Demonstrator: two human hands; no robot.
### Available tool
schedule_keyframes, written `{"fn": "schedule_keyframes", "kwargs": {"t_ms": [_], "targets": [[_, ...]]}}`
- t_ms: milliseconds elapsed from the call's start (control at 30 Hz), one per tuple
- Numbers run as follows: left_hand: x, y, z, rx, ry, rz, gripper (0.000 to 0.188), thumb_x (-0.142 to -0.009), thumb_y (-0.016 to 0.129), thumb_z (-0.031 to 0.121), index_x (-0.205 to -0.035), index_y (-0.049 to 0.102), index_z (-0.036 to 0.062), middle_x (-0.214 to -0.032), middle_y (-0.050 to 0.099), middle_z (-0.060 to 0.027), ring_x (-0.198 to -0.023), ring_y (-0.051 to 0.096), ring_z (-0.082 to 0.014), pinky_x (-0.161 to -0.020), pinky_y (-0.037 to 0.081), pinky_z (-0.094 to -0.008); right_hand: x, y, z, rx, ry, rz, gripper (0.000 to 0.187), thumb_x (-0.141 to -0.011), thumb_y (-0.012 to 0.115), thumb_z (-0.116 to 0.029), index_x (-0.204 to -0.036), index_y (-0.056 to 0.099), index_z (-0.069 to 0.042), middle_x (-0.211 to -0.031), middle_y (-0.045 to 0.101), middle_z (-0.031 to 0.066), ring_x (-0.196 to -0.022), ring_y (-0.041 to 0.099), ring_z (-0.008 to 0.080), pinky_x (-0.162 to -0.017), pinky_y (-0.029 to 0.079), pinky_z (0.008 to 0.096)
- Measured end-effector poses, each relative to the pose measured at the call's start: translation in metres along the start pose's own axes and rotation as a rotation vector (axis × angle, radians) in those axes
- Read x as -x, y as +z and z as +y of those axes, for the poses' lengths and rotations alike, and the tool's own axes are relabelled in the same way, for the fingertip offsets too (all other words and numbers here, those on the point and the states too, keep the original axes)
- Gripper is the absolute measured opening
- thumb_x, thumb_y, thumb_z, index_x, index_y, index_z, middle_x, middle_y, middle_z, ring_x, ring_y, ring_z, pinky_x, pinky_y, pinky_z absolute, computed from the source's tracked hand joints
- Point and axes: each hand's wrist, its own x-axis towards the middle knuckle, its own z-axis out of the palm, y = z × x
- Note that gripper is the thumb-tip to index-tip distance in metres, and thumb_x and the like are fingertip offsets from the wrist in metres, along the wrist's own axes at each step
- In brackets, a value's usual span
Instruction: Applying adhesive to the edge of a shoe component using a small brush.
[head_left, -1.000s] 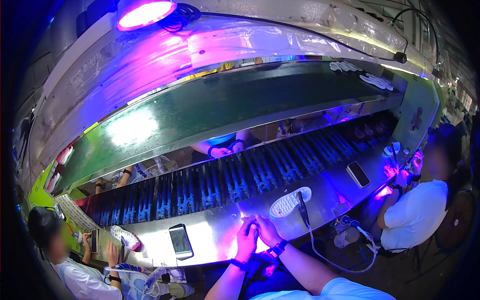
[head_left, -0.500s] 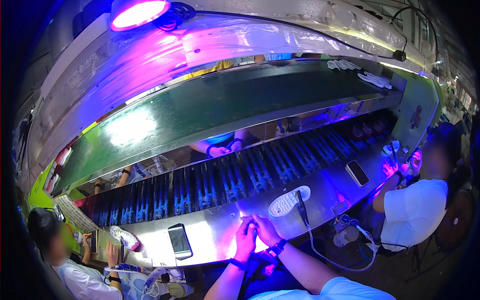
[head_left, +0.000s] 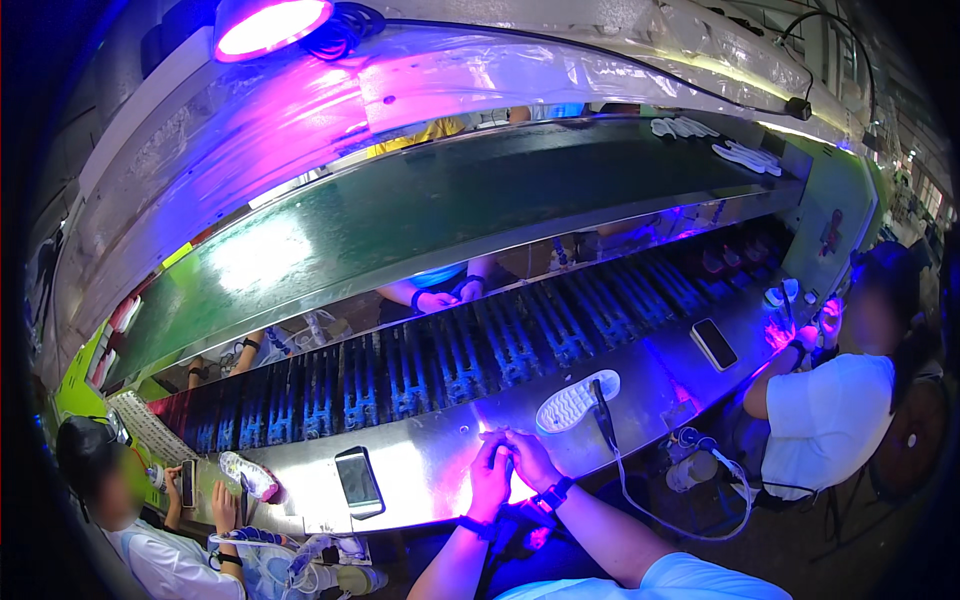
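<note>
My left hand (head_left: 489, 477) and my right hand (head_left: 530, 459) rest together at the front edge of the metal bench, fingers closed and touching. No object shows between them, though the inner sides of the palms are hidden. A dark band is on each wrist. Just right of my hands lies a white shoe sole (head_left: 572, 402), tread side up. Across its right end leans a black-handled tool (head_left: 603, 412), from which a pale hose (head_left: 628, 500) loops down past the bench edge. A phone with a dark screen (head_left: 358, 482) lies to the left of my hands.
Behind the metal bench (head_left: 420, 450) runs a slatted dark conveyor (head_left: 460, 375), with a green belt (head_left: 480, 200) above it. Another phone (head_left: 713, 345) lies at right. Co-workers sit at left (head_left: 165, 550) and right (head_left: 830, 420); another's hands (head_left: 450, 297) show across. A lamp (head_left: 272, 30) glows overhead.
</note>
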Motion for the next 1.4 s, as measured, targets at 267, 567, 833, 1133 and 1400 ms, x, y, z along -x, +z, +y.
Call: {"fn": "schedule_keyframes", "kwargs": {"t_ms": [267, 567, 833, 1133, 1400], "targets": [[-0.001, 0.002, 0.009, -0.046, 0.013, 0.019, 0.039, -0.107, 0.055, 0.021, -0.137, 0.06, -0.0024, -0.133, 0.066, -0.0162, -0.124, 0.061, -0.0236, -0.106, 0.047, -0.0364, -0.001, 0.0, -0.001, 0.198, -0.029, 0.002, 0.042, -0.108, 0.045, -0.026, -0.131, 0.07, -0.003, -0.12, 0.074, 0.0078, -0.11, 0.063, 0.0133, -0.1, 0.046, 0.0308], [-0.002, 0.002, 0.006, -0.063, -0.011, 0.016, 0.04, -0.108, 0.053, 0.023, -0.139, 0.059, -0.0021, -0.135, 0.065, -0.0166, -0.126, 0.06, -0.0237, -0.107, 0.046, -0.0362, 0.001, 0.003, -0.005, 0.322, -0.031, 0.041, 0.041, -0.109, 0.049, -0.031, -0.13, 0.071, -0.002, -0.119, 0.073, 0.0076, -0.111, 0.064, 0.0142, -0.1, 0.048, 0.0325], [-0.003, 0.004, 0.015, 0.002, -0.028, 0.007, 0.04, -0.111, 0.048, 0.029, -0.135, 0.06, -0.0003, -0.136, 0.064, -0.0137, -0.125, 0.059, -0.0229, -0.107, 0.045, -0.0358, 0.0, -0.001, -0.001, 0.354, 0.01, 0.074, 0.035, -0.106, 0.057, -0.024, -0.124, 0.073, 0.001, -0.12, 0.073, 0.0108, -0.111, 0.067, 0.0189, -0.101, 0.049, 0.0341], [-0.004, 0.005, 0.02, 0.075, -0.096, 0.001, 0.042, -0.111, 0.047, 0.031, -0.135, 0.06, -0.0005, -0.136, 0.063, -0.0145, -0.124, 0.059, -0.0234, -0.107, 0.045, -0.0355, 0.001, 0.002, -0.011, 0.422, 0.016, 0.067, 0.033, -0.106, 0.057, -0.023, -0.123, 0.074, -0.001, -0.118, 0.073, 0.0111, -0.11, 0.066, 0.0184, -0.098, 0.05, 0.0345], [-0.004, 0.004, 0.015, 0.127, -0.166, 0.004, 0.046, -0.111, 0.049, 0.033, -0.136, 0.06, -0.0036, -0.137, 0.062, -0.0164, -0.123, 0.06, -0.0232, -0.106, 0.047, -0.0349, 0.001, 0.0, -0.01, 0.434, -0.015, 0.054, 0.031, -0.105, 0.058, -0.02, -0.124, 0.074, -0.002, -0.12, 0.072, 0.0099, -0.108, 0.066, 0.0178, -0.094, 0.052, 0.0334]]}}
